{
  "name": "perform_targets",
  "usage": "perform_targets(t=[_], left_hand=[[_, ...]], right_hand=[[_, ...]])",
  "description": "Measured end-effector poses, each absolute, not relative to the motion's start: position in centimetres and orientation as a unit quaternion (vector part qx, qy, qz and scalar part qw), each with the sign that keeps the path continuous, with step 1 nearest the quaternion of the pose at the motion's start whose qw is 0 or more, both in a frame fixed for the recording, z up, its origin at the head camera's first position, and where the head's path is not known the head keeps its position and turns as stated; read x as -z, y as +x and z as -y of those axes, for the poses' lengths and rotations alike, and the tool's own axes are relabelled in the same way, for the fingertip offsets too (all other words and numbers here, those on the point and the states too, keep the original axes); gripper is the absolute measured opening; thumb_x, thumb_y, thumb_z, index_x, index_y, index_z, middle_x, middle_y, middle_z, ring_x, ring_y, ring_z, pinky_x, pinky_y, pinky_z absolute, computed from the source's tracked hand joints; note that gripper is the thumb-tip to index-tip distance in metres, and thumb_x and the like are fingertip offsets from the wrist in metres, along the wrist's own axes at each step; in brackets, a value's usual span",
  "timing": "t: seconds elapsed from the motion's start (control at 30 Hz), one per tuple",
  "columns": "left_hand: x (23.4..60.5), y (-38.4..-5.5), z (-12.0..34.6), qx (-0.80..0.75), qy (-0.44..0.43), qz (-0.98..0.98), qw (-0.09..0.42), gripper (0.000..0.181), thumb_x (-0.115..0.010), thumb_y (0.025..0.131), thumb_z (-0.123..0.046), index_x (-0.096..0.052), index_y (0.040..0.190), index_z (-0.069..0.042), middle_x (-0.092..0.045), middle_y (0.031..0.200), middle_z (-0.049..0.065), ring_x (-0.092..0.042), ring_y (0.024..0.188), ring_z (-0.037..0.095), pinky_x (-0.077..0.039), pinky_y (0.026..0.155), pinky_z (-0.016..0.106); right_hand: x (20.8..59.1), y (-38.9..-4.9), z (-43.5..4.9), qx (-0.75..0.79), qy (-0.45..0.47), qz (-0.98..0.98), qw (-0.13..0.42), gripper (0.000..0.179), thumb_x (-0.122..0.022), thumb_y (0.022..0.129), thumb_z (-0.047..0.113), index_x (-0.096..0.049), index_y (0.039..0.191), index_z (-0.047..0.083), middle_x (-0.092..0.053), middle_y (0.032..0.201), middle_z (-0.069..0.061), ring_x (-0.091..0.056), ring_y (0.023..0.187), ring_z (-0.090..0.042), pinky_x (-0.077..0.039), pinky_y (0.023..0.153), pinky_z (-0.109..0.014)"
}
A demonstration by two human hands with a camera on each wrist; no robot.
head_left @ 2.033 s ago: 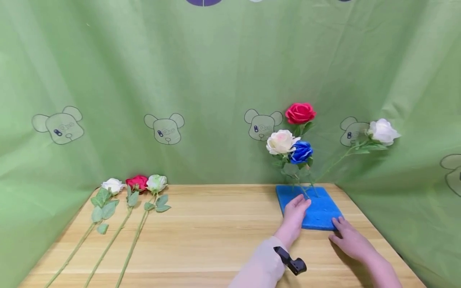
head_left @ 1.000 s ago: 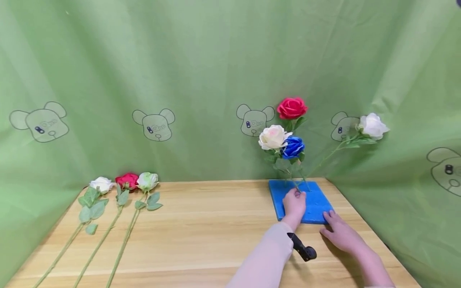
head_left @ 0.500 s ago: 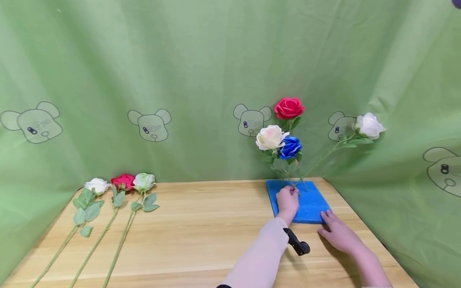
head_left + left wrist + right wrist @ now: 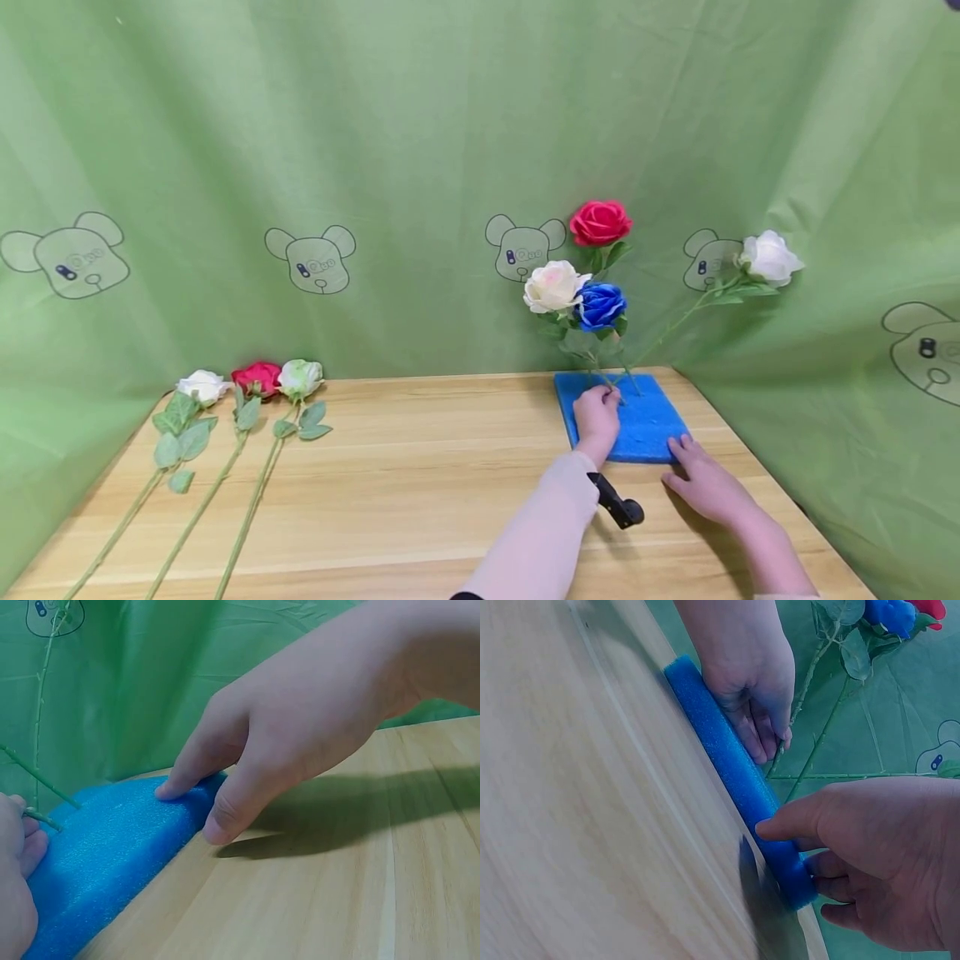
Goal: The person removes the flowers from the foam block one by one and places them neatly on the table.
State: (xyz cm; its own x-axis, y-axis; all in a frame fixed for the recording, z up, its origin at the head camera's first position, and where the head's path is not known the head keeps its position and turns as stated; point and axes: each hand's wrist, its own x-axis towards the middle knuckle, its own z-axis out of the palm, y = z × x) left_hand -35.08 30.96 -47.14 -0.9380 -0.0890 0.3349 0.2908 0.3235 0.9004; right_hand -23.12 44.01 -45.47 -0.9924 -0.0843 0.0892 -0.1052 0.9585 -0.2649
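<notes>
With thumb and fingers, my left hand (image 4: 597, 421) pinches the low part of a green stem, seen between its fingertips in the right wrist view. That stem appears to belong to the cream rose (image 4: 555, 287), which leans left above a blue foam board (image 4: 648, 429). Close beside it stand a blue rose (image 4: 600, 306) and, higher up, a red rose (image 4: 600, 223). A white rose (image 4: 768, 258) tilts far to the right from the same board. My right hand (image 4: 708, 483) rests on the board's near right corner, its fingers extended and thumb by the edge.
Three roses lie on the left of the wooden table (image 4: 420, 483): a white one (image 4: 202, 387), a red one (image 4: 257, 378) and a pale green-white one (image 4: 301, 379). A green curtain (image 4: 420, 125) hangs behind.
My left hand, earlier with looser fingers beside the stems, has closed its fingertips on a stem near the foam. The cream rose has shifted slightly left. The right hand stays at the board's corner.
</notes>
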Motion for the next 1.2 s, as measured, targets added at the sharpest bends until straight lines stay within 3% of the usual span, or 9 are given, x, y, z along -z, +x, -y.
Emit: perform_targets(t=[0.33, 0.63, 0.93, 1.07, 1.2], left_hand=[[46.9, -35.0, -30.8, 0.622, -0.058, 0.765, 0.160, 0.014, -0.061, 0.096, -0.013, -0.073, 0.089, -0.009, -0.071, 0.074, 0.003, -0.061, 0.061, 0.005, -0.047, 0.053, 0.016], [46.8, -34.6, -30.4, 0.653, -0.070, 0.739, 0.150, 0.013, -0.054, 0.100, -0.013, -0.064, 0.096, -0.008, -0.072, 0.085, 0.007, -0.066, 0.073, 0.007, -0.051, 0.059, 0.017], [47.9, -34.6, -30.0, 0.664, -0.111, 0.721, 0.160, 0.005, -0.055, 0.099, -0.011, -0.058, 0.096, -0.012, -0.069, 0.083, 0.001, -0.055, 0.066, -0.002, -0.047, 0.057, 0.014], [48.3, -34.3, -29.6, 0.690, -0.133, 0.692, 0.164, 0.004, -0.059, 0.095, -0.006, -0.060, 0.097, -0.009, -0.068, 0.081, 0.004, -0.057, 0.065, 0.001, -0.050, 0.056, 0.014], [48.6, -33.7, -28.9, 0.738, -0.143, 0.647, 0.127, 0.007, -0.061, 0.094, -0.004, -0.062, 0.100, -0.005, -0.067, 0.084, 0.007, -0.064, 0.069, 0.009, -0.054, 0.060, 0.014]], right_hand=[[45.3, -23.1, -44.0, -0.140, 0.052, 0.988, 0.041, 0.062, -0.060, 0.093, 0.019, -0.038, 0.135, -0.022, -0.026, 0.142, -0.048, -0.028, 0.130, -0.062, -0.030, 0.106, -0.069], [45.4, -23.2, -44.0, -0.141, 0.054, 0.988, 0.041, 0.063, -0.060, 0.093, 0.019, -0.038, 0.135, -0.022, -0.025, 0.142, -0.048, -0.028, 0.130, -0.063, -0.030, 0.106, -0.070], [45.3, -23.4, -44.0, -0.138, 0.052, 0.988, 0.038, 0.063, -0.060, 0.093, 0.019, -0.038, 0.135, -0.022, -0.026, 0.141, -0.048, -0.028, 0.130, -0.063, -0.031, 0.105, -0.070], [45.3, -23.4, -44.0, -0.135, 0.051, 0.989, 0.039, 0.062, -0.059, 0.093, 0.020, -0.038, 0.135, -0.022, -0.025, 0.141, -0.048, -0.029, 0.129, -0.063, -0.031, 0.105, -0.070], [45.4, -23.4, -44.1, -0.131, 0.055, 0.989, 0.041, 0.062, -0.060, 0.093, 0.019, -0.039, 0.134, -0.022, -0.026, 0.141, -0.048, -0.029, 0.129, -0.063, -0.031, 0.105, -0.070]])
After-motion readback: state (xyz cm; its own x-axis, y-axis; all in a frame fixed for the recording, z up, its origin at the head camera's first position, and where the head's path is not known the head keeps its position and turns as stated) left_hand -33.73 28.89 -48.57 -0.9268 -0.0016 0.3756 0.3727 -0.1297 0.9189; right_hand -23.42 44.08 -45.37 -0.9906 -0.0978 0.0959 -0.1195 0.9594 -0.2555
